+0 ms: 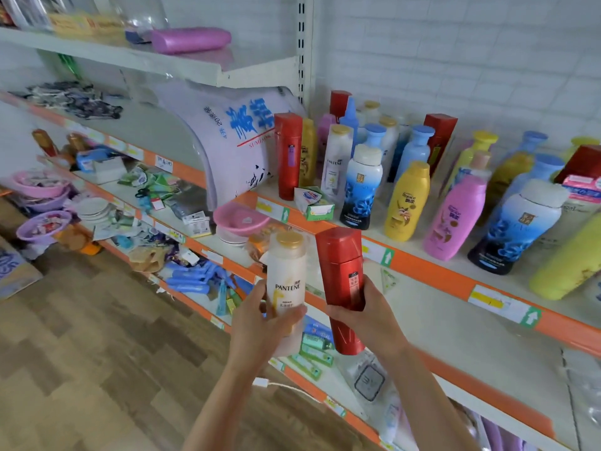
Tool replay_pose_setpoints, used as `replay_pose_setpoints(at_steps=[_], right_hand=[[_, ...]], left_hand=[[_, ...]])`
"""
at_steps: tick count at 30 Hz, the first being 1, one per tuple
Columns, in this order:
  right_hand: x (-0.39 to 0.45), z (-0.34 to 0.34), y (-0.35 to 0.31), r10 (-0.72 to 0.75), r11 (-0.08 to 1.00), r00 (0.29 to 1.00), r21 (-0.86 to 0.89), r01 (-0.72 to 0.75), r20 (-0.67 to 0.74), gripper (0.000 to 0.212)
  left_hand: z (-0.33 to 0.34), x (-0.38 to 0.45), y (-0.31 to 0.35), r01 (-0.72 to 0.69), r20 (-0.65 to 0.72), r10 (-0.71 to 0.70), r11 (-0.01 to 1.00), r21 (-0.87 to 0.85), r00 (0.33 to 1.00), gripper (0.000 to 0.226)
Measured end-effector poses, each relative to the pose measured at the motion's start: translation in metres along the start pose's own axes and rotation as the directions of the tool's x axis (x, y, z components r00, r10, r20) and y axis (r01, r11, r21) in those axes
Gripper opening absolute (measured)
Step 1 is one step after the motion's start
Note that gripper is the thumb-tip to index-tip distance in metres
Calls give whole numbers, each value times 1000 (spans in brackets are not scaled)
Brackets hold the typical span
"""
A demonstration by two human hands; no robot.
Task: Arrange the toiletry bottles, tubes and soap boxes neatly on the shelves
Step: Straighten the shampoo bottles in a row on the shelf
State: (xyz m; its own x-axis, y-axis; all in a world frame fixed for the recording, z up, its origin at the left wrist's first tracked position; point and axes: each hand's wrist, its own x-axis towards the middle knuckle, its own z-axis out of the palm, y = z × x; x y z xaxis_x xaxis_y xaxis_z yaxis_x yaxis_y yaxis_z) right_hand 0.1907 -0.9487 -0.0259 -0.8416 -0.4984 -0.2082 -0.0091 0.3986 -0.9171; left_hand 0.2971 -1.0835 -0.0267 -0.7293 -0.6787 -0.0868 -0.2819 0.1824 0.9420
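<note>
My left hand (257, 323) grips a white Pantene bottle (286, 281) with a gold cap, held upright in front of the shelves. Beside it my right hand (367, 317) grips a tall red bottle (341, 271), tilted slightly left. Both bottles hang below the orange-edged shelf (432, 271) that carries several standing bottles: a red one (287, 154), a white and blue one (361, 190), a yellow one (406, 203), a pink one (455, 216). A small soap box (313, 203) lies near that shelf's front edge.
A large white bag with blue lettering (234, 141) leans at the shelf's left end. A purple bottle (190, 40) lies on the top shelf. Lower shelves hold pink basins (240, 219), blue tubes (195, 278) and green boxes (315, 349). Wooden floor (97, 369) lies to the left.
</note>
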Motion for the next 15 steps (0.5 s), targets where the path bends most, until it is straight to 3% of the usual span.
replay_pose_setpoints(at_steps=[6, 15], right_hand=[[32, 10, -12, -12, 1000, 1000, 0, 12, -28, 48], [100, 7, -37, -97, 993, 991, 56, 102, -88, 47]], left_hand=[[-5, 39, -8, 8, 29, -8, 1000, -6, 1000, 35], [-6, 113, 16, -101, 46, 99, 994, 45, 994, 41]])
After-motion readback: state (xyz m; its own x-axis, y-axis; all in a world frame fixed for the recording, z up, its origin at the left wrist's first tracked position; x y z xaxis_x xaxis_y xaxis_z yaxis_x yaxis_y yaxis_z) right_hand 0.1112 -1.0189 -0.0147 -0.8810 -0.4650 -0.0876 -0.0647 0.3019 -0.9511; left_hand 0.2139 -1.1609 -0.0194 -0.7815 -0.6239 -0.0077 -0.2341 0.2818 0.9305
